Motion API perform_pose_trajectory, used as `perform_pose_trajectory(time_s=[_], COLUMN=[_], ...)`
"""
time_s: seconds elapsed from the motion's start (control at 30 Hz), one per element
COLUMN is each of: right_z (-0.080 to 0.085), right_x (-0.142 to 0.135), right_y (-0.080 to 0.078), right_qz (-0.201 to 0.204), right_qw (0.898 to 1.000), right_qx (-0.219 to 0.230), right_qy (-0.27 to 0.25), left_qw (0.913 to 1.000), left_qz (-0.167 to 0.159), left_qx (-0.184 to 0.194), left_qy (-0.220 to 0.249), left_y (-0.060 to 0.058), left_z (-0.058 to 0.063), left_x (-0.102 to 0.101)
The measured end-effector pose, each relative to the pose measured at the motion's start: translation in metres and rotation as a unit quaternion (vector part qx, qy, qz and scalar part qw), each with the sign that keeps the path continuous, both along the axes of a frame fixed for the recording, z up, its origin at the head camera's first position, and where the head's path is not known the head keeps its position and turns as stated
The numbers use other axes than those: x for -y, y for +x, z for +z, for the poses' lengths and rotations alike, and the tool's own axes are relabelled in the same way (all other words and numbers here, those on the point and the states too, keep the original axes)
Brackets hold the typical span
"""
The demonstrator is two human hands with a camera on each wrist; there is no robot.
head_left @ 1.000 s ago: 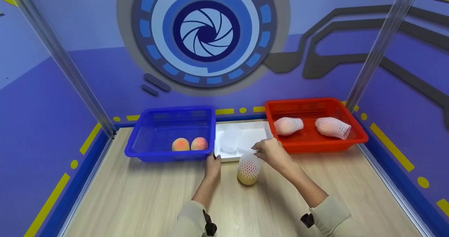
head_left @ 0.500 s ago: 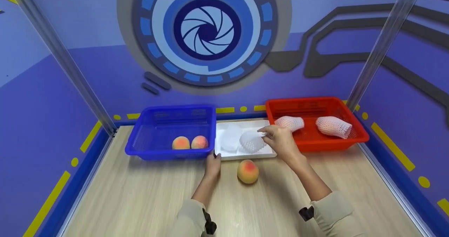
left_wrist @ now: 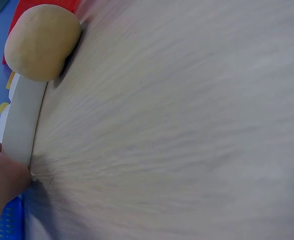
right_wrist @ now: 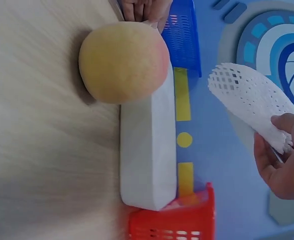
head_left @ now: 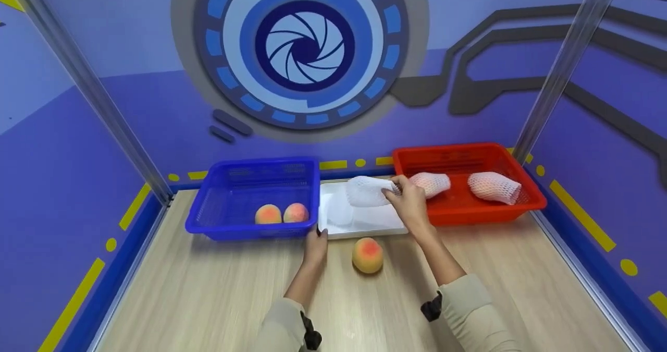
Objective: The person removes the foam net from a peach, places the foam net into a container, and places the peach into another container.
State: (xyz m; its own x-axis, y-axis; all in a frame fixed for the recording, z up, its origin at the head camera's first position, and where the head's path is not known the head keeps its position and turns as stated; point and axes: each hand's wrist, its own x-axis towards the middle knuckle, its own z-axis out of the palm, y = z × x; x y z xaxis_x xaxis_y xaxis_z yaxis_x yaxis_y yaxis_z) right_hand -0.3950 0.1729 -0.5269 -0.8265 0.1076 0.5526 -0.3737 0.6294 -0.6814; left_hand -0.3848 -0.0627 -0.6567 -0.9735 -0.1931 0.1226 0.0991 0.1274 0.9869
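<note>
My right hand pinches one end of a white foam fruit net and holds it up over the white tray. In the right wrist view the net stretches away from thumb and fingers, hollow with its far mouth open. My left hand grips the near left corner of the tray, thumb on its front wall in the left wrist view. A bare peach with a red blush sits on the table just in front of the tray. Another white net lies inside the tray at its left.
A blue basket with two bare peaches stands left of the tray. To the right is a red basket holding two netted peaches. Patterned wall panels rise behind the wooden table.
The right hand has pulled the net up off the peach, leaving the peach bare on the table, and carried the net back over the tray. The left hand has stayed in place.
</note>
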Motion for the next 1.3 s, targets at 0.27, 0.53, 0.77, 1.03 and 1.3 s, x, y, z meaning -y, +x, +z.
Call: perform_pose_trajectory(time_s=[0.27,0.53,0.77,1.03,1.3], right_z=[-0.023,-0.036,-0.043,-0.044,-0.030], right_x=[0.010,0.012,0.015,0.021,0.024], right_y=[-0.023,-0.041,-0.041,-0.041,-0.034], right_qz=[-0.011,-0.037,-0.037,-0.010,0.005], right_qw=[0.999,0.993,0.992,0.998,0.998], right_qx=[0.036,0.103,0.116,0.055,0.005], right_qy=[-0.017,-0.034,-0.012,0.029,0.064], left_qw=[0.9997,0.9998,0.9986,0.9999,0.9999], left_qz=[0.012,0.011,0.024,0.015,0.013], left_qx=[0.005,0.003,-0.006,0.004,-0.010], left_qy=[-0.021,-0.017,-0.046,0.007,-0.001], left_y=[0.000,0.000,0.000,0.001,-0.001], left_z=[0.000,0.000,-0.002,-0.003,-0.004], left_x=[0.000,-0.001,0.000,-0.003,-0.002])
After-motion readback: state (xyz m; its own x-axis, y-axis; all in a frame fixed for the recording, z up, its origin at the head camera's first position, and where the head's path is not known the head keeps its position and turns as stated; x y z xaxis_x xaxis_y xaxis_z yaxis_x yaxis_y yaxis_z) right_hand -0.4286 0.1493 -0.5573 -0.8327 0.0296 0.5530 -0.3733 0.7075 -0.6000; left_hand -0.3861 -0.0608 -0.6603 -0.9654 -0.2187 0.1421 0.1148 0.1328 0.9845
